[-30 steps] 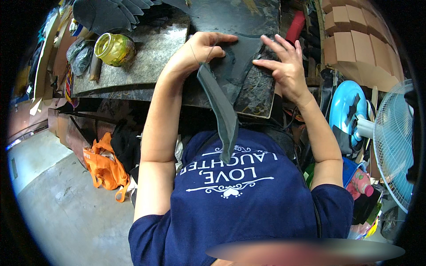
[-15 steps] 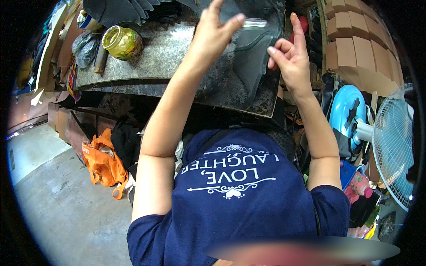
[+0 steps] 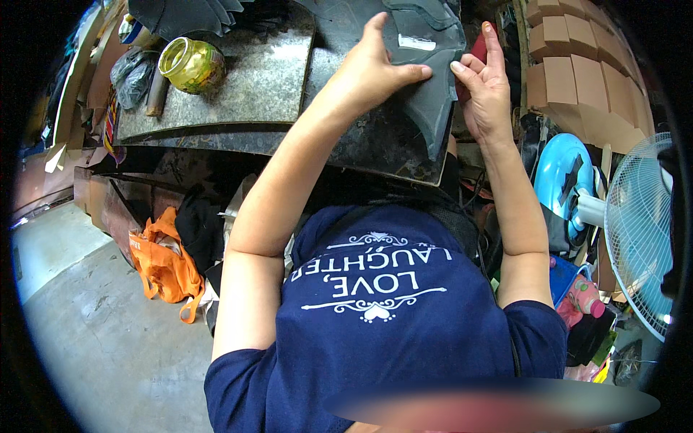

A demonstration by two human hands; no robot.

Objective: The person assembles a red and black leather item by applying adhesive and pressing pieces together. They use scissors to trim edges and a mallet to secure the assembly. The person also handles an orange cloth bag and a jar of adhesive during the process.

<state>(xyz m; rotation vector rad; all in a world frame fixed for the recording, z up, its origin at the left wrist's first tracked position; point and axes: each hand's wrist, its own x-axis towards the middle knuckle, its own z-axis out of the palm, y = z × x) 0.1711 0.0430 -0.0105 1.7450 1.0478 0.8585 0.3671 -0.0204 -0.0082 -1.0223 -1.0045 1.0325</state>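
Observation:
A dark grey curved piece of cut sheet material (image 3: 433,94) lies over the right part of a dark work slab (image 3: 361,144). My left hand (image 3: 372,68) presses flat on this piece, thumb stretched to the right along its surface. My right hand (image 3: 485,90) sits at the piece's right edge, fingers raised and bent, fingertips touching the edge close to my left thumb. A small pale label (image 3: 417,43) is stuck on the piece just above my left hand.
A shiny gold-green jar (image 3: 189,63) and a crumpled plastic bag (image 3: 133,72) stand on a mottled stone slab (image 3: 238,94) at the left. An orange bag (image 3: 162,263) lies on the floor. Brown cardboard blocks (image 3: 577,72), a blue fan (image 3: 570,180) and a white fan (image 3: 642,231) crowd the right.
The grey piece, which hung down over the slab's front edge a second ago, has been lifted up onto the slab. Both hands moved up and to the right with it.

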